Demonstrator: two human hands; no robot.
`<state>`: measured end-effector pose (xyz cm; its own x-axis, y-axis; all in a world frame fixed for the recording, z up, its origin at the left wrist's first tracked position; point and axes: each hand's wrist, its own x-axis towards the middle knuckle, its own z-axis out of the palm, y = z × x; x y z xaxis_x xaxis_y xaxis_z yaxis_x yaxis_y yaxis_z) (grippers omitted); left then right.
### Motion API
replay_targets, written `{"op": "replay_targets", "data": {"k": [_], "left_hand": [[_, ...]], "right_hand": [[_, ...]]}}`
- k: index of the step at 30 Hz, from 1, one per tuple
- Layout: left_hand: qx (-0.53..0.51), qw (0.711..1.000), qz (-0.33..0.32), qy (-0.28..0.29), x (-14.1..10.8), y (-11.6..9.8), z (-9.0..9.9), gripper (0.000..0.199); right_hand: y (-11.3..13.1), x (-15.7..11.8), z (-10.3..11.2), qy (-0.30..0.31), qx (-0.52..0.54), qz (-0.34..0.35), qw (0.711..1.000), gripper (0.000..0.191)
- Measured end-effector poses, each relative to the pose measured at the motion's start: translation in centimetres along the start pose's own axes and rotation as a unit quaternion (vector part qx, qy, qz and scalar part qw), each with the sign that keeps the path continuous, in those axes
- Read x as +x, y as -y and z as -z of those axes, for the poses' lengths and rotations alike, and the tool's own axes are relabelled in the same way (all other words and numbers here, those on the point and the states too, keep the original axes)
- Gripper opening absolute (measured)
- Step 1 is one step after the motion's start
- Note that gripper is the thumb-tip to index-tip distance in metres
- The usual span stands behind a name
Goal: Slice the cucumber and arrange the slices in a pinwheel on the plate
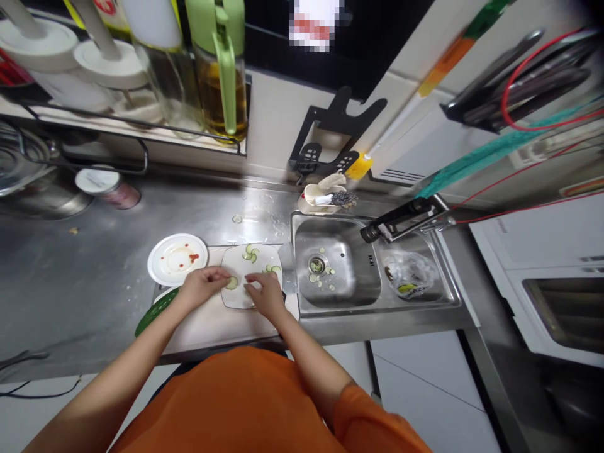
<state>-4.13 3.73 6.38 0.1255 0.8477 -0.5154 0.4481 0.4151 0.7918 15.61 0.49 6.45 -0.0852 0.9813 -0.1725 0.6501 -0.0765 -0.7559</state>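
My left hand (pixel 207 284) pinches a thin round cucumber slice (pixel 231 283) over the left side of a square white plate (pixel 240 255). Over the plate's right part is my right hand (pixel 267 292), its thumb and fingers bent close together; whatever is between them is too small to make out. Curved cucumber slices (pixel 250 253) lie fanned near the plate's far edge, and another fan (pixel 271 269) sits beside my right hand. The plate rests on a pale cutting board (pixel 202 327). A dark green cucumber (pixel 158 311) lies partly behind my left forearm.
A round white plate (pixel 158 261) with red bits stands at the left. To the right is a steel sink (pixel 358 277) with cucumber scraps and a plastic bag (pixel 410 274). A knife blade (pixel 289 264) lies beside the square plate. Oil bottle (pixel 221 94) and jars stand on a rack above.
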Motion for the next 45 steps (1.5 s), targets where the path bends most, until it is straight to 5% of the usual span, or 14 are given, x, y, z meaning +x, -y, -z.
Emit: {"op": "replay_targets", "data": {"k": [9, 15, 19, 23, 25, 28, 31, 34, 39, 45], "left_hand": [[-0.175, 0.978, 0.091, 0.062, -0.1, -1.7, -2.3, 0.042], [-0.348, 0.89, 0.267, 0.128, -0.6, -1.7, -3.7, 0.03], [-0.452, 0.825, 0.297, 0.163, -0.4, -1.6, -4.0, 0.007], [-0.482, 0.804, 0.313, 0.153, -0.1, -1.3, -4.1, 0.009], [-0.472, 0.815, 0.305, 0.138, 0.0, -1.1, -4.1, 0.011], [-0.4, 0.874, 0.256, 0.107, -0.1, -0.7, -4.3, 0.019], [-0.248, 0.949, 0.181, 0.068, -0.2, -0.4, -4.5, 0.021], [-0.077, 0.991, 0.101, 0.043, -0.6, -0.1, -4.8, 0.018], [0.095, 0.994, 0.046, 0.023, -1.3, 0.2, -5.6, 0.017], [0.158, 0.987, 0.02, 0.035, -1.6, 0.5, -6.1, 0.019]], "right_hand": [[0.3, 1.9, 1.1, 0.062, 0.205, -0.111, 0.97, 0.011], [0.6, 2.3, 3.2, 0.106, 0.234, -0.059, 0.965, 0.011], [-0.1, 2.7, 3.7, 0.135, 0.233, -0.039, 0.962, 0.012], [-1.2, 3.0, 3.6, 0.158, 0.214, -0.026, 0.964, 0.01], [-1.6, 3.2, 3.5, 0.168, 0.205, -0.02, 0.964, 0.01], [-2.0, 3.4, 3.5, 0.195, 0.174, -0.023, 0.965, 0.011], [-2.1, 3.7, 3.6, 0.225, 0.081, -0.016, 0.971, 0.012], [-1.6, 3.8, 3.8, 0.241, -0.061, -0.005, 0.969, 0.013], [-0.7, 3.8, 3.7, 0.264, -0.224, 0.025, 0.938, 0.016], [-0.6, 3.6, 3.3, 0.29, -0.268, 0.04, 0.918, 0.019]]}}
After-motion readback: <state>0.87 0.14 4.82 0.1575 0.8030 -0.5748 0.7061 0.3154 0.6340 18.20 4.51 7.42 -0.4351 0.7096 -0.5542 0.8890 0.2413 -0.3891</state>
